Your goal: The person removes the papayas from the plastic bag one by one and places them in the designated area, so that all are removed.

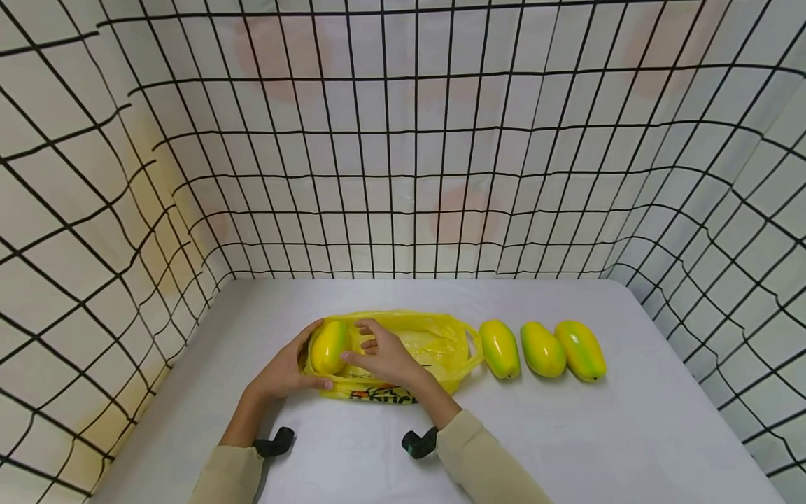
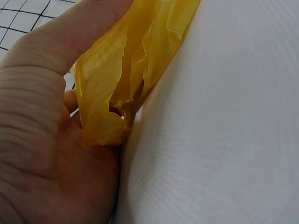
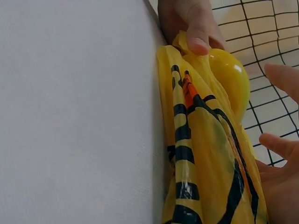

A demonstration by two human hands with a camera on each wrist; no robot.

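A yellow plastic bag (image 1: 441, 343) with dark print lies spread on its side, its mouth facing up. At its left end sits a glossy yellow-green papaya-like fruit (image 1: 329, 348). My left hand (image 1: 280, 371) grips that end of the bag, thumb on the front edge and fingers round the far side. In the left wrist view the bag's crumpled film (image 2: 117, 88) lies between thumb and palm. My right hand (image 1: 390, 357) hovers over the bag just right of the fruit, fingers relaxed and spread. The right wrist view shows its fingers (image 3: 282, 79) apart from the fruit (image 3: 231, 77).
Three similar fruits stand in a row right of the bag: one by its handle (image 1: 499, 348), a middle one (image 1: 543, 348) and a right one (image 1: 581, 350). White cloth covers the table (image 1: 567, 441). Black wire mesh (image 1: 415, 175) rises at the back and both sides.
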